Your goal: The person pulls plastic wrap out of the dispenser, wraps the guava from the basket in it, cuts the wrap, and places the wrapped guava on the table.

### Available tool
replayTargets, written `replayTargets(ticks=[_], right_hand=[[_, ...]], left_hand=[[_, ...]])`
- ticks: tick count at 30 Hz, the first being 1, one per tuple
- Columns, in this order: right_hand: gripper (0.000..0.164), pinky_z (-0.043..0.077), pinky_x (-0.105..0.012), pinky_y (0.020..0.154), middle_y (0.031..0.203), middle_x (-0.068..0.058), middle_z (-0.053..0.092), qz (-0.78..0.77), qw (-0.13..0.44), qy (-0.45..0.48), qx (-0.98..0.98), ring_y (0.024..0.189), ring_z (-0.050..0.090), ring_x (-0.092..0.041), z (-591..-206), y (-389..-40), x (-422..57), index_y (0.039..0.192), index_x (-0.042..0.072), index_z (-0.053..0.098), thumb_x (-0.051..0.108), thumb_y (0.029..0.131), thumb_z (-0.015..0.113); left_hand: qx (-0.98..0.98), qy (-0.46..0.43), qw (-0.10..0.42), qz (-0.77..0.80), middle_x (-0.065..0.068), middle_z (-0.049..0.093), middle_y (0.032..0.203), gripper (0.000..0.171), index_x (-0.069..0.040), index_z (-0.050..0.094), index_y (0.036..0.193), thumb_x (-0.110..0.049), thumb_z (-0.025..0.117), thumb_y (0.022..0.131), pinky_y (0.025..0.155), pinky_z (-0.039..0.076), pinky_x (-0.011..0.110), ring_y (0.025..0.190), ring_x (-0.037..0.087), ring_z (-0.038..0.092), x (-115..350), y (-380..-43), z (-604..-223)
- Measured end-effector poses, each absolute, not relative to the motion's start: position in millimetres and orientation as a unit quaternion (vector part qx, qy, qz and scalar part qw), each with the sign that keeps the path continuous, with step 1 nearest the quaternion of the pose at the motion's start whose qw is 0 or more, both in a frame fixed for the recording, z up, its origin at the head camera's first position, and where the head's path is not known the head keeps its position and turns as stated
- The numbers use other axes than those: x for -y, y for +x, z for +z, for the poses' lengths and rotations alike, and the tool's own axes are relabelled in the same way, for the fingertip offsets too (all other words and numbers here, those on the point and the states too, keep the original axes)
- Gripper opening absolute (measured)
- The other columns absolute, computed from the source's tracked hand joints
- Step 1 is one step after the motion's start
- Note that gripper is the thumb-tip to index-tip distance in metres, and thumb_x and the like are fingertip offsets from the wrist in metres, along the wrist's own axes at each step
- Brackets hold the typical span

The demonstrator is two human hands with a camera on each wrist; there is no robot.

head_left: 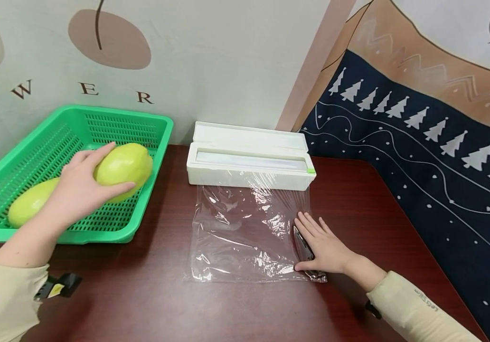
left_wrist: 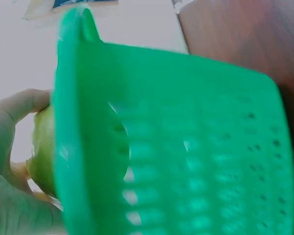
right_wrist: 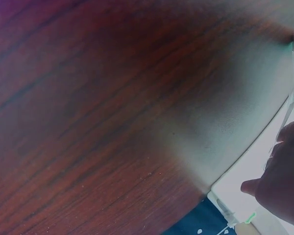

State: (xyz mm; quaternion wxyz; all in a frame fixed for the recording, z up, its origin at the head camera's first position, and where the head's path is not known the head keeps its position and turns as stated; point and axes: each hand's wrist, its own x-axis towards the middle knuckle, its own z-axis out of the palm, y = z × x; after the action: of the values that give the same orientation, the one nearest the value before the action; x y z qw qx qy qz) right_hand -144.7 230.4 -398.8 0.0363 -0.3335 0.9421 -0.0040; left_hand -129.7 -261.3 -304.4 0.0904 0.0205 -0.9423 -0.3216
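Note:
My left hand grips a smooth yellow-green fruit, thumb on the near side and fingers over the far side, above the right part of the green plastic basket. A second such fruit lies in the basket, partly behind my left wrist. In the left wrist view the basket wall covers much of the held fruit. My right hand rests with fingers spread on the right edge of a sheet of cling film. A dark glossy patch shows between thumb and index finger.
The film runs out of a white dispenser box, whose lid stands raised at the back. A pale printed cloth hangs behind the dark red table. Dark blue fabric with white trees borders the right side.

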Motion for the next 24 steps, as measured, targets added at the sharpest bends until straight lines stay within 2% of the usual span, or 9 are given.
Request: replayTargets(ticks=[9, 18, 24], right_hand=[[0.111, 0.017, -0.058, 0.112, 0.155, -0.019, 0.018, -0.006, 0.044, -0.331, -0.942, 0.143, 0.016, -0.036, -400.4, -146.3, -231.4, 0.146, -0.001, 0.023, 0.067, 0.069, 0.066], [0.111, 0.016, -0.059, 0.112, 0.155, -0.019, 0.017, -0.008, 0.051, -0.328, -0.943, 0.143, 0.015, -0.035, -400.6, -147.1, -230.7, 0.147, -0.001, 0.023, 0.066, 0.069, 0.066], [0.111, 0.017, -0.059, 0.111, 0.155, -0.020, 0.018, -0.011, 0.050, -0.327, -0.944, 0.143, 0.016, -0.036, -399.5, -145.8, -229.5, 0.146, -0.002, 0.023, 0.064, 0.069, 0.068]], left_hand=[[0.933, -0.038, 0.094, -0.346, 0.024, 0.034, 0.138, 0.089, -0.020, 0.027, 0.148, -0.035, 0.075, 0.076, 0.078, 0.040, 0.061, 0.119, 0.046, 0.030, 216.9, -129.8, -286.4], [0.924, -0.115, 0.060, -0.361, 0.017, 0.038, 0.136, 0.086, -0.018, 0.033, 0.146, -0.029, 0.078, 0.073, 0.086, 0.041, 0.063, 0.117, 0.041, 0.033, 170.5, -133.1, -284.0], [0.924, -0.135, 0.036, -0.355, 0.014, 0.037, 0.138, 0.087, -0.018, 0.034, 0.146, -0.028, 0.077, 0.071, 0.089, 0.042, 0.060, 0.116, 0.035, 0.033, 149.5, -138.2, -294.9]])
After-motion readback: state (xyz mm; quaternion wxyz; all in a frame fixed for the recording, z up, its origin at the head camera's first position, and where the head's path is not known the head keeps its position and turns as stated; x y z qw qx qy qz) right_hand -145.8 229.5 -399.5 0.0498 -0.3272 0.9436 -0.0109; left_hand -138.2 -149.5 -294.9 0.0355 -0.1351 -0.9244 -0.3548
